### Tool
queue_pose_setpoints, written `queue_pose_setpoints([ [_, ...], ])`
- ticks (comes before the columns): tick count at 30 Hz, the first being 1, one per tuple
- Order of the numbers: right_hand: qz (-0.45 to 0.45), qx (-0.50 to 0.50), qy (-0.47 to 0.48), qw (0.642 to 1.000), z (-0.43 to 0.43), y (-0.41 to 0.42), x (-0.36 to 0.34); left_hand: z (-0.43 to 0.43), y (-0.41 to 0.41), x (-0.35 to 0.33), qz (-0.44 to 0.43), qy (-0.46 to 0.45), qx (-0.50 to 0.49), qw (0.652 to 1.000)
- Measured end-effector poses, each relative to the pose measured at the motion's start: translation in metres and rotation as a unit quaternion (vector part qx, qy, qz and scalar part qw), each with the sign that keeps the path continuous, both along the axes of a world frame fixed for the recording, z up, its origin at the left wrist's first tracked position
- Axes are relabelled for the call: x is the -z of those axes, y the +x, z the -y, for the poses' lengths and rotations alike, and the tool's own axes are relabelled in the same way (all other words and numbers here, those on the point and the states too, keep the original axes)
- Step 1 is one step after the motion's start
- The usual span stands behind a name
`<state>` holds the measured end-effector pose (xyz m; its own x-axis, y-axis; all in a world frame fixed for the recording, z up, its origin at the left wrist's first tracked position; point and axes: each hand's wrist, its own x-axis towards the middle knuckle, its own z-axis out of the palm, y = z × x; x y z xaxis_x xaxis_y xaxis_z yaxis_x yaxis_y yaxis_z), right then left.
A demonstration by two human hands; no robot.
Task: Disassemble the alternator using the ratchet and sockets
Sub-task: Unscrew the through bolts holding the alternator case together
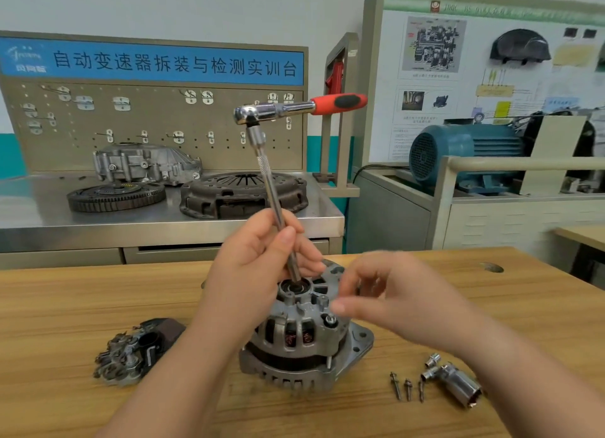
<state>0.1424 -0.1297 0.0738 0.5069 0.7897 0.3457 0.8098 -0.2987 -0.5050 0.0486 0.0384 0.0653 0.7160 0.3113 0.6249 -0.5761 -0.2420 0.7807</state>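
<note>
1. worktop [65, 306]: wooden, fills the lower half of the view.
2. bench [163, 221]: steel, beyond the worktop at 11 o'clock. it carries a clutch cover [242, 192], a flywheel [116, 197] and a housing [144, 166], with a pegboard [157, 117] behind them. a blue motor [465, 153] sits at 2 o'clock.
3. alternator [301, 349]: stands at the middle of the worktop on its wide flange, bearing end up. copper windings show through the side slots.
4. left hand [258, 267]: comes in from 7 o'clock. its grip is clamped round the lower part of the extension [271, 182], just above the alternator.
5. right hand [402, 293]: comes in from 4 o'clock and is blurred. its fingers are bent over the alternator's 2 o'clock shoulder, near a stud. i cannot tell whether its grip is closed on anything.
6. ratchet [294, 108]: high above the alternator, its head on top of the extension, its red handle pointing to 3 o'clock.
7. the extension leans slightly toward 11 o'clock as it rises; its lower end meets the alternator's centre hub.
8. parts [134, 352]: a dark heap on the worktop at 9 o'clock of the alternator.
9. sockets [458, 382]: at 4 o'clock of the alternator, one large on its side, two small just beside it.
10. bolts [407, 388]: three, lying side by side between the alternator and the sockets.
</note>
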Motion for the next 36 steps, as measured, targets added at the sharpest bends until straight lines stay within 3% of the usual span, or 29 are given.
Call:
queue_pose_setpoints([
  [6, 0.066, 0.045, -0.022, 0.997, 0.001, -0.011, 0.021, 0.002, -0.001, 0.001, -0.011, 0.005, 0.013, 1.000],
  [17, 0.007, 0.103, 0.041, 0.994, -0.016, -0.022, 0.028, 0.014, -0.002, 0.006, -0.027, 0.001, 0.033, 0.999],
  [24, 0.037, 0.103, 0.107, 0.988, -0.006, -0.017, -0.003, 0.014, -0.003, 0.008, -0.019, 0.005, 0.029, 0.999],
  [31, -0.028, 0.044, 0.002, 0.999, -0.005, -0.019, 0.005, 0.016, -0.003, 0.007, 0.007, 0.008, 0.035, 0.999],
  [36, 0.047, 0.083, -0.046, 0.994, -0.012, -0.025, 0.013, 0.015, -0.002, 0.006, 0.013, -0.003, 0.041, 0.999],
])
